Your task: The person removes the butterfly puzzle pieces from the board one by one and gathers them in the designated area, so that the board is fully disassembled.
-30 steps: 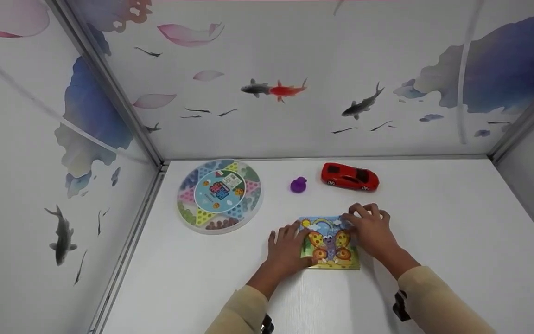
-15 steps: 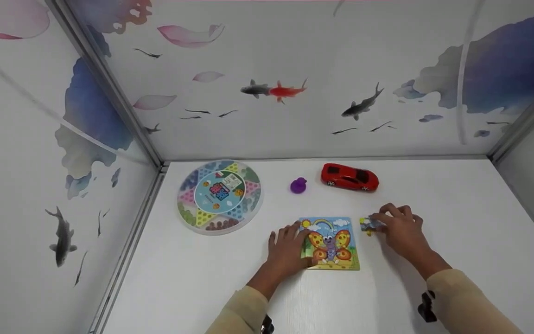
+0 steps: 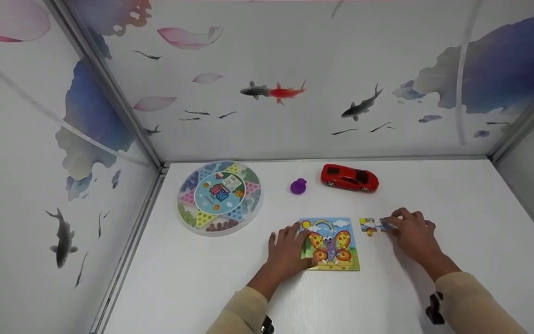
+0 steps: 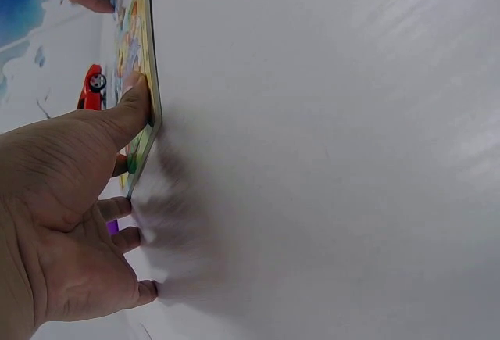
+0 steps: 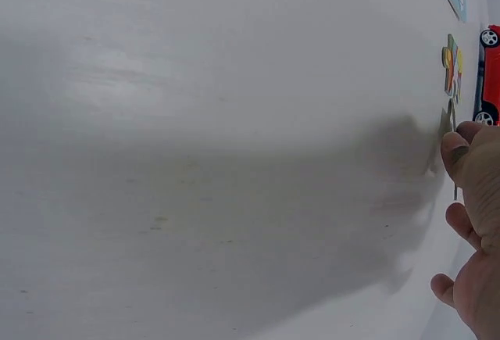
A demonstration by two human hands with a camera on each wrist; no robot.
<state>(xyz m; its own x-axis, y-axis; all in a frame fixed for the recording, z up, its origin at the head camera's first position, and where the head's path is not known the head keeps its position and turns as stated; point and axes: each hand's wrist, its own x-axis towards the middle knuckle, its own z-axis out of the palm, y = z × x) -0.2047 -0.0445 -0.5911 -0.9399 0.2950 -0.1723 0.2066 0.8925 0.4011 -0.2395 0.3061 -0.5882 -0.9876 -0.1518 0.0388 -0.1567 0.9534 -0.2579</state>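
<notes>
A square butterfly jigsaw puzzle [image 3: 331, 241] lies flat on the white table. My left hand [image 3: 288, 254] rests on its left side, the thumb [image 4: 134, 105] lying over the front edge and the other fingers spread along the side. To the right of the puzzle, a loose puzzle piece [image 3: 367, 224] with blue and yellow print lies on the table. My right hand [image 3: 413, 235] pinches another puzzle piece [image 3: 382, 224] between thumb and fingertips, right beside the loose one. In the right wrist view that held piece [image 5: 453, 113] shows edge-on, partly hidden by the hand.
Behind the puzzle are a small purple toy duck [image 3: 298, 186] and a red toy car [image 3: 349, 177]. A round Chinese checkers box [image 3: 219, 198] lies at the back left. White walls [image 3: 295, 125] printed with fish and petals enclose the table's back and sides.
My right hand has moved from the puzzle's upper right corner out to the right, with a puzzle piece. A loose piece now shows on the table there. My left hand has stayed put.
</notes>
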